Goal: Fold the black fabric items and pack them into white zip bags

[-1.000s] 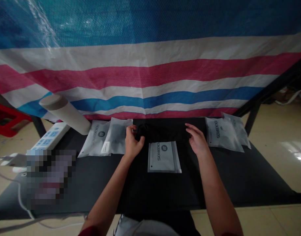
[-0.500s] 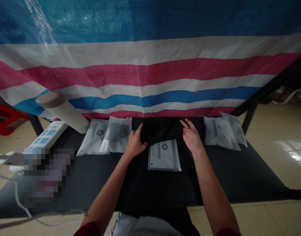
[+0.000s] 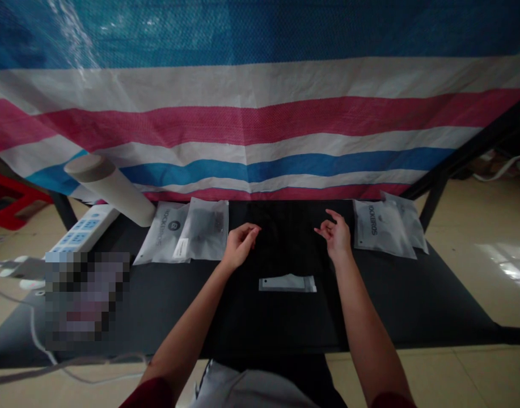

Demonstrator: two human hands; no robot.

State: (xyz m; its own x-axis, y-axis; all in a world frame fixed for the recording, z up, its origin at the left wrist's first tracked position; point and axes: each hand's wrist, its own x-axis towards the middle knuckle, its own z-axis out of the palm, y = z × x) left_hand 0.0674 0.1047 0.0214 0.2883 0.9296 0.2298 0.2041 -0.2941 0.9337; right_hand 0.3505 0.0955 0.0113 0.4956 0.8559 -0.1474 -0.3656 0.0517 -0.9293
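While the left hand (image 3: pixel 240 245) and the right hand (image 3: pixel 338 238) stand well apart, limp black fabric (image 3: pixel 285 246) lies between them.
The left hand's digits are drawn together, the right's partly spread; whether either grips the fabric cannot be told. The fabric lies over the far part of a flat, translucent white plastic pouch (image 3: pixel 285 284) on the dark, flat-topped bench (image 3: pixel 413 306).

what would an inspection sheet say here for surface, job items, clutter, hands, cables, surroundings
surface: dark tabletop
job's things: black cloth, partly covering a frosted pouch
clutter: bottle; frosted bags, two each side; pixelated item
hands: left hand and right hand at the cloth's sides, fingers bent; grip unclear
cables: pale cable at left, crossing the near edge; power strip
surroundings: striped sheet behind, tiled floor
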